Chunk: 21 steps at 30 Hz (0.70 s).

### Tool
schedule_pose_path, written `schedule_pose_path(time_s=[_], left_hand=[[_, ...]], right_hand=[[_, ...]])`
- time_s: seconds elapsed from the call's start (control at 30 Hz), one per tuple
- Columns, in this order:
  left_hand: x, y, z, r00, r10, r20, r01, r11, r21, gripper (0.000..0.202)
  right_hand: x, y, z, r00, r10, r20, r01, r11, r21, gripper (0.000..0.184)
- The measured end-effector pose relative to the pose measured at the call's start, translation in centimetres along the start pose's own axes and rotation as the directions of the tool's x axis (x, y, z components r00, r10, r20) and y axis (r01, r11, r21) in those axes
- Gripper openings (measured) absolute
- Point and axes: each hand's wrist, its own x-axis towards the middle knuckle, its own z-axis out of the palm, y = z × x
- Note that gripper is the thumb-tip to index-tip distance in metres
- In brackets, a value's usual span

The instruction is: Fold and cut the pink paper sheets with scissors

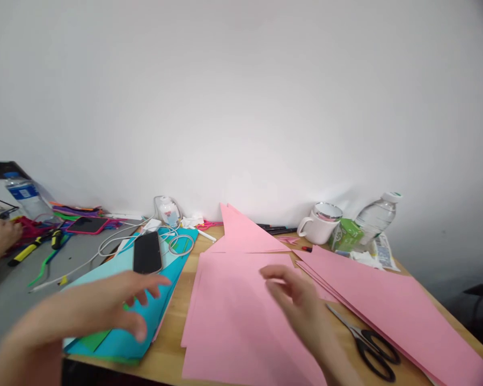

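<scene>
My left hand (116, 303) hovers over a stack of blue and green paper (167, 287), thumb and fingers apart, holding nothing. Just beyond its fingers a black smartphone (147, 252) lies on that stack. Above a pile of pink paper sheets (229, 305), my right hand (295, 300) has its fingers loosely curled, with a gap between thumb and forefinger and nothing visible in it. A folded pink paper (247, 233) with pointed corners stands behind the pile against the wall. Black-handled scissors (366, 340) rest to the right of my right hand, blades pointing away.
More pink sheets (386, 292) spread along the right edge. A white mug (320, 222), a green box (346, 233) and a clear bottle (376, 217) stand at the back right. White cables (112, 241) cross the left side, where another person's hand (2, 236) reaches among craft materials.
</scene>
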Motion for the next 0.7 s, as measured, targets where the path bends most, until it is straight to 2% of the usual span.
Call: schedule_pose_path(time_s=[0.03,0.07,0.1,0.17,0.23,0.3,0.4,0.57,0.7], left_hand=[[0.1,-0.4,0.9,1.000,0.020,-0.007,-0.019,1.000,0.007,0.030],[0.1,-1.0,2.2,0.999,0.041,-0.012,-0.041,0.999,0.014,0.030],[0.3,-1.7,3.8,0.998,0.062,-0.011,-0.062,0.998,0.025,0.031],[1.0,-3.3,7.2,0.994,0.106,0.014,-0.106,0.993,0.056,0.032],[1.9,-4.9,10.0,0.989,0.133,0.071,-0.142,0.979,0.144,0.031],[3.0,-6.4,11.9,0.986,0.117,0.119,-0.148,0.943,0.299,0.030],[4.3,-8.6,13.4,0.986,0.113,0.119,-0.153,0.901,0.407,0.028],[4.3,-12.0,14.2,0.988,0.063,0.144,-0.130,0.841,0.524,0.045],[3.9,-13.1,14.0,0.983,0.003,0.185,-0.109,0.816,0.567,0.054]], right_hand=[[-0.4,0.8,0.6,0.987,-0.043,0.153,0.073,0.976,-0.203,0.024],[-0.8,1.7,1.1,0.966,-0.053,0.251,0.151,0.908,-0.391,0.032],[-1.2,2.5,1.6,0.945,-0.021,0.327,0.211,0.803,-0.558,0.043],[-2.0,4.4,2.4,0.921,0.063,0.384,0.277,0.588,-0.760,0.059],[-2.7,6.2,2.7,0.908,0.134,0.397,0.294,0.471,-0.832,0.063],[-3.2,7.7,2.6,0.913,0.147,0.381,0.286,0.437,-0.853,0.062],[-3.3,9.1,2.2,0.936,0.114,0.334,0.258,0.424,-0.868,0.060],[-2.4,8.8,2.2,0.916,0.262,0.305,0.193,0.379,-0.905,0.054],[-2.1,8.6,1.7,0.893,0.312,0.325,0.192,0.389,-0.901,0.054]])
